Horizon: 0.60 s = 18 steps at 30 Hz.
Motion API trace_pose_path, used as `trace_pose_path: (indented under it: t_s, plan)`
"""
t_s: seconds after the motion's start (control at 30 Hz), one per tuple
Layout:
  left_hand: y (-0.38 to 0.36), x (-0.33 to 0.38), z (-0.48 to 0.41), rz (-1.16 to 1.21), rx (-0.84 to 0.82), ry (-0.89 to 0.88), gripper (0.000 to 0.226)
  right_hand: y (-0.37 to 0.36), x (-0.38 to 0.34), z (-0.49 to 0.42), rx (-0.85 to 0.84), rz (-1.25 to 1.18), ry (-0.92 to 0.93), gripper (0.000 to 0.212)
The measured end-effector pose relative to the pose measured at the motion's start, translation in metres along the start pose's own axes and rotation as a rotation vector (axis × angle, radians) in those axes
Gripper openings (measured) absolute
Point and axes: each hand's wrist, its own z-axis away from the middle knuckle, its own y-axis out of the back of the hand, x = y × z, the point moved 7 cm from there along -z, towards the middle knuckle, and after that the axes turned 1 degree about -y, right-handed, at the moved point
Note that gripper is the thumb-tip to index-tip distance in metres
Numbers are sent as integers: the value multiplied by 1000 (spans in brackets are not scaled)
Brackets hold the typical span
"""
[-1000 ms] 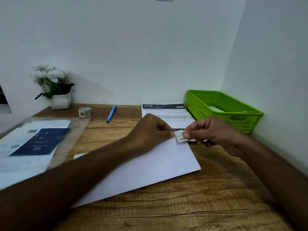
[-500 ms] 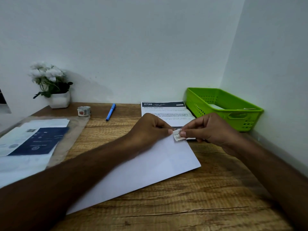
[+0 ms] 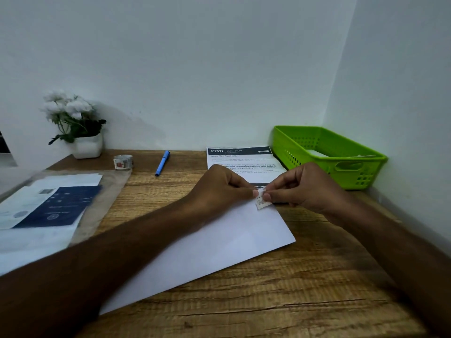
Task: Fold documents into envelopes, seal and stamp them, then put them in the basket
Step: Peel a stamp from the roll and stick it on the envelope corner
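Pale blank walls meet in a corner behind a brown wood-grain desk (image 3: pixel 305 289). A plain white rectangular paper envelope (image 3: pixel 219 245) lies flat and slanted on the middle of the desk, partly under the left forearm. At the envelope's far right corner, the left hand (image 3: pixel 219 189) and the right hand (image 3: pixel 305 186) meet, each with its fingers curled and thumb and forefinger pinching a small white printed paper stamp (image 3: pixel 262 203). Whether the stamp touches the envelope cannot be told.

Just beyond the hands lies a printed white document with a dark header band (image 3: pixel 240 159), flat on the desk. Beside it, in the corner, stands a bright green perforated plastic basket (image 3: pixel 373 172) with something white lying inside.

Along the back wall to the left are a blue capped pen (image 3: pixel 162 163), a small roll of patterned stamps or tape (image 3: pixel 123 162), and a white square pot of white flowers (image 3: pixel 87 146). At the left edge, a pile of white and dark-blue printed sheets on a clear plastic sleeve (image 3: pixel 48 206) rests on the desk.
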Motion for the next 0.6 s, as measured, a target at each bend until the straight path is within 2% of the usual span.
trace_pose_path:
  t_s: [0.17, 0.6]
  plan:
    - [0, 1, 0, -9, 0, -16, 12, -1, -1, 0, 34, 19, 14, 12]
    - [3, 2, -3, -93, 60, -57, 8, -1, -2, 0, 74, -10, -26, 16]
